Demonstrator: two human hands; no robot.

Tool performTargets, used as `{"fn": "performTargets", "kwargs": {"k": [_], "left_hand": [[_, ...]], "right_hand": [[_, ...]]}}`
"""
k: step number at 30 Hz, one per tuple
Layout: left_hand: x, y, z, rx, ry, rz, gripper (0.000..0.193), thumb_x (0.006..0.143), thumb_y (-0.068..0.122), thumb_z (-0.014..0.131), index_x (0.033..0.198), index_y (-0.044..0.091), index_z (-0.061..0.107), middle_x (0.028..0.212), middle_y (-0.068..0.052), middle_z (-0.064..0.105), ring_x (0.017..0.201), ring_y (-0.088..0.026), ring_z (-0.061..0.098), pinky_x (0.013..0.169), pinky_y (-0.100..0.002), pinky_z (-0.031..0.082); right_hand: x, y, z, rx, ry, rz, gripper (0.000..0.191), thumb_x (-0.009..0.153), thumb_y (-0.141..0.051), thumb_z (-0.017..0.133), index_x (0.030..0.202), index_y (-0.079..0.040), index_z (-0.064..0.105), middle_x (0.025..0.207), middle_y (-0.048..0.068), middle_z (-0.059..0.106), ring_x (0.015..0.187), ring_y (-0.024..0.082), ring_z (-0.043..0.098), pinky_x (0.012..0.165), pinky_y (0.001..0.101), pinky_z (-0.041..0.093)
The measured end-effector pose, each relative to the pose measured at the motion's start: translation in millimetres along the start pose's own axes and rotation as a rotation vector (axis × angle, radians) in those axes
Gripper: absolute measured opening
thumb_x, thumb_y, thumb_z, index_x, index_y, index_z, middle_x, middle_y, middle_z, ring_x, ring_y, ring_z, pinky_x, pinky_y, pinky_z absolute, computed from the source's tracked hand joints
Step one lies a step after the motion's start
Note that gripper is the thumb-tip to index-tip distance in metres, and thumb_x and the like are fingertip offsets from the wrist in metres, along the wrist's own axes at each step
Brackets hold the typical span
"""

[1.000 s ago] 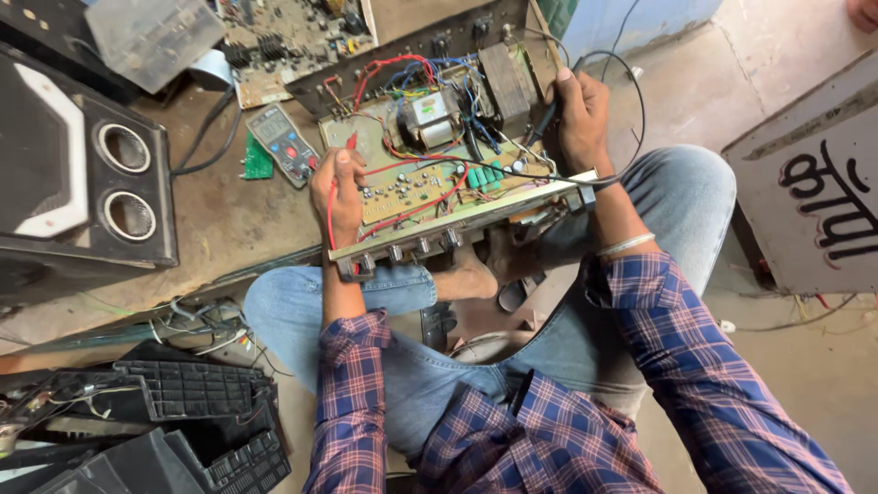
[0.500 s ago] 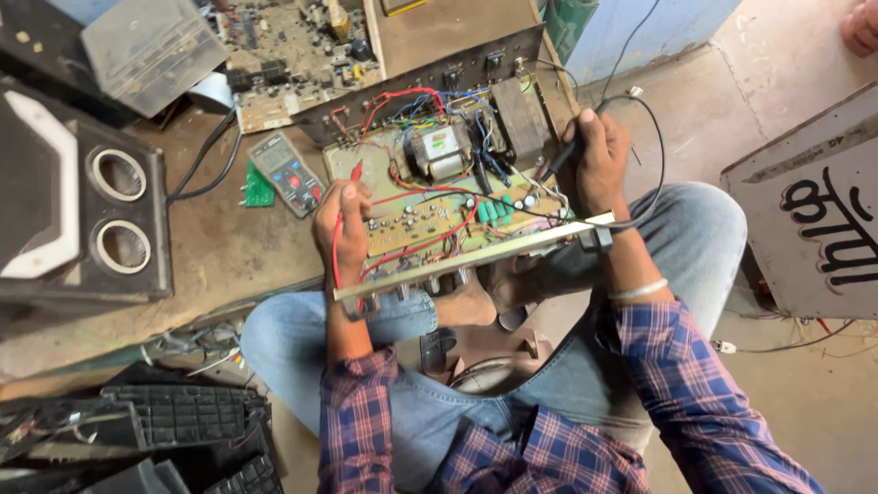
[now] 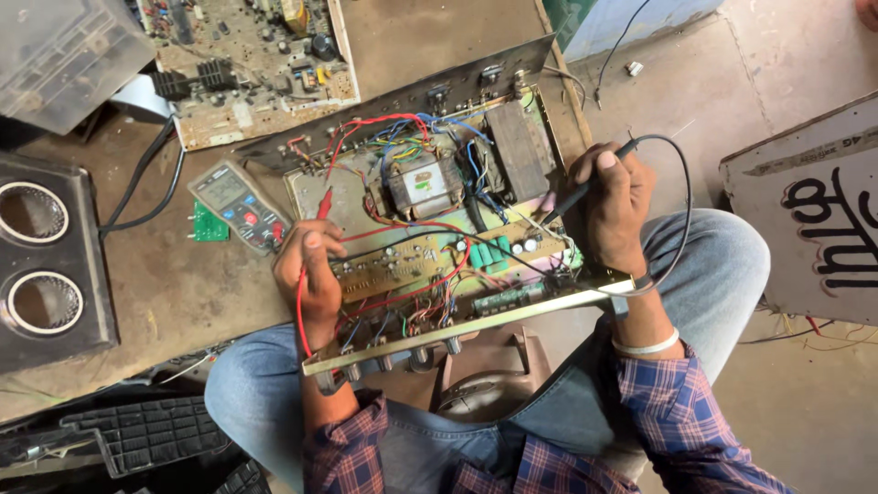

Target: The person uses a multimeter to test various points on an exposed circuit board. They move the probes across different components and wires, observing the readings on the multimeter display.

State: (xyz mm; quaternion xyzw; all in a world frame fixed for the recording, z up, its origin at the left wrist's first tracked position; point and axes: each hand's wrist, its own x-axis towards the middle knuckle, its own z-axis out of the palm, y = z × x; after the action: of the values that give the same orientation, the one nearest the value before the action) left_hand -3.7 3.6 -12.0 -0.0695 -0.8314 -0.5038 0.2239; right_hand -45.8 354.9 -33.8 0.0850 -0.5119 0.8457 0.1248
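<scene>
Left hand (image 3: 311,270) pinches the red probe (image 3: 324,203), right hand (image 3: 615,203) the black probe (image 3: 585,190), seemingly inside the crowded amplifier chassis (image 3: 476,322).

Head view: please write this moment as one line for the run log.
left hand: holds red probe | right hand: holds black probe on amplifier chassis | multimeter: beside chassis

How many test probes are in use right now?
2: a red probe in the left hand, a black probe in the right hand, both over the open amplifier. No others visible.
</scene>
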Motion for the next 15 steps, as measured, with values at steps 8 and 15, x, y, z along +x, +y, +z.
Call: {"fn": "performTargets", "kwargs": {"k": [8,15], "left_hand": [[0,5,0,0.032,-0.004,0.033,0.045,0.114,0.021,0.041,0.080,-0.002,0.059,0.089,-0.013,0.067,0.080,-0.023,0.065,0.074,-0.034,0.050],[3,6,-2,0.012,-0.019,0.052,0.044,0.113,0.022,0.041,0.080,-0.002,0.059,0.089,-0.013,0.067,0.081,-0.024,0.066,0.075,-0.034,0.051]], "right_hand": [[-3,9,-16,-0.160,0.039,-0.066,0.036,0.113,-0.024,0.052,0.090,0.003,0.056,0.087,0.012,0.059,0.077,0.017,0.053,0.071,0.0293,0.044],[0,3,-5,-0.150,0.026,-0.067,0.037,0.114,-0.023,0.050,0.090,0.004,0.055,0.083,0.013,0.059,0.070,0.018,0.054,0.064,0.0304,0.046]]}}
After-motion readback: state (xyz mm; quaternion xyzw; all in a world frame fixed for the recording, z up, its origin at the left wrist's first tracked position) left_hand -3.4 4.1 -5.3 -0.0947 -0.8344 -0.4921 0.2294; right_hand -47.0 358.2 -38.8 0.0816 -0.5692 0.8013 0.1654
